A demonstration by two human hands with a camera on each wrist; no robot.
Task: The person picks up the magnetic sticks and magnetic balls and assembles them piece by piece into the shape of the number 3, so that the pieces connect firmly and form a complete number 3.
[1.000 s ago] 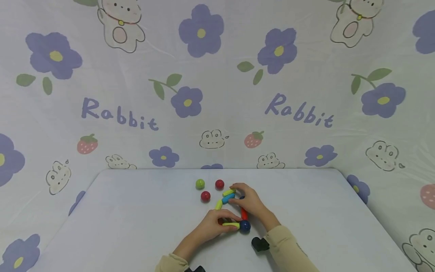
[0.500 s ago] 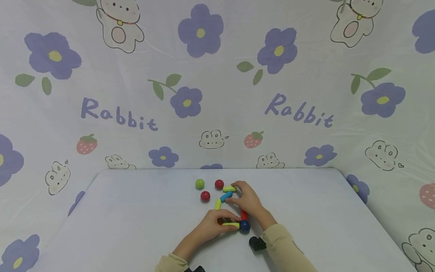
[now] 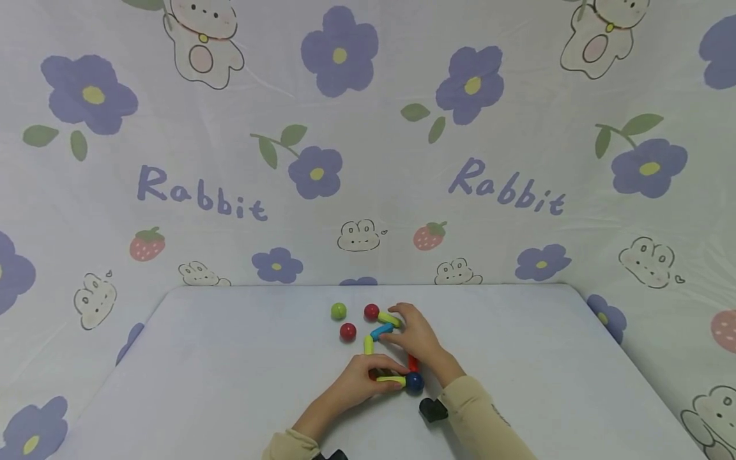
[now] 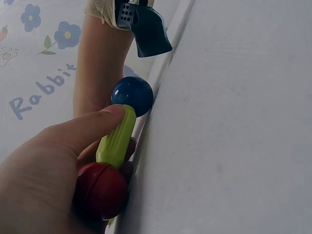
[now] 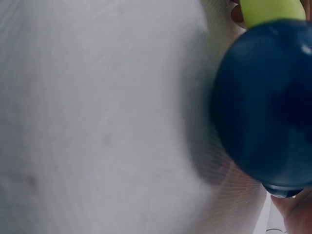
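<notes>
My left hand [image 3: 359,380] pinches a yellow-green magnetic rod [image 4: 116,139] between thumb and fingers. That rod joins a dark blue ball [image 3: 414,382] to a red ball [image 4: 101,190]. My right hand [image 3: 421,335] is farther back, its index fingertip at the right end of another yellow-green rod [image 3: 389,319] and its thumb by a blue rod [image 3: 382,331]. The left end of that yellow-green rod meets a loose-standing red ball [image 3: 371,312]. A third yellow-green rod [image 3: 368,345] and a red rod [image 3: 413,363] run between the hands. Whatever lies inside the right hand is hidden.
A green ball [image 3: 338,311] and another red ball [image 3: 347,332] lie left of the rods on the white table [image 3: 241,370]. A patterned cloth [image 3: 368,140] hangs behind the table. Black wrist devices [image 3: 434,410] sit by the sleeves.
The right hand has swung the far yellow-green rod away from the blue rod, so its left end now touches the red ball. The left hand has stayed put.
</notes>
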